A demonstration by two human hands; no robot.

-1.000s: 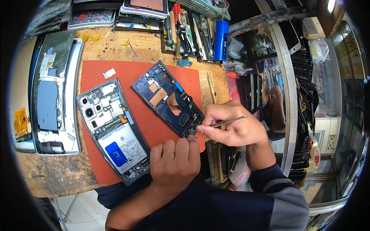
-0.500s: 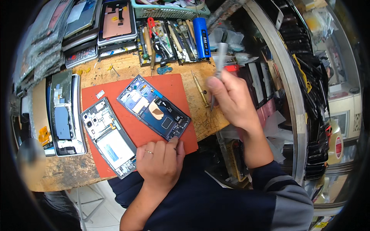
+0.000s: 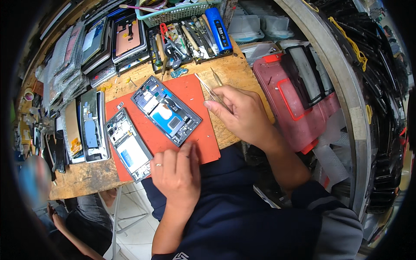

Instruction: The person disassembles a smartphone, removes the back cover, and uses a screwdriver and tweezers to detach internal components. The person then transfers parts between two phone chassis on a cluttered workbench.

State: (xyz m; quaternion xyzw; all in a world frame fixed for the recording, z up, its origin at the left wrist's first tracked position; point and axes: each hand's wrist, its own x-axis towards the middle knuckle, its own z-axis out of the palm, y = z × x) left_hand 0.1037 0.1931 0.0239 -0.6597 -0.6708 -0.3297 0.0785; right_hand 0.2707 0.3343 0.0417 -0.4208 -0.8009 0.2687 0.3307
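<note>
My left hand (image 3: 177, 175) has its fingers bent together over the mat's lower edge, thumb near index finger, just below an opened phone (image 3: 167, 113). Anything pinched there is too small to make out. This phone lies slanted, inner parts showing, with a blue shiny patch in its middle. Beside it on the left lies a second opened phone (image 3: 130, 145) with a white battery area. My right hand (image 3: 240, 115) is closed on slim silver tweezers (image 3: 209, 92), whose tips point up and left at the mat's right edge. A thin brass screwdriver (image 3: 217, 78) lies partly behind that hand.
Both phones lie on a red mat (image 3: 201, 125) on a wooden table (image 3: 86, 180). Behind are a tool tray (image 3: 190, 41), a blue device (image 3: 218, 30) and a green basket (image 3: 173, 17). Phone parts (image 3: 93, 125) are stacked left. A red case (image 3: 277, 95) stands right; another person's arm (image 3: 69, 232) shows lower left.
The view has shifted. My right hand has turned the tool from upright to slanting toward the mat. My left fingertips have come off the phone's lower end and sit just below it.
</note>
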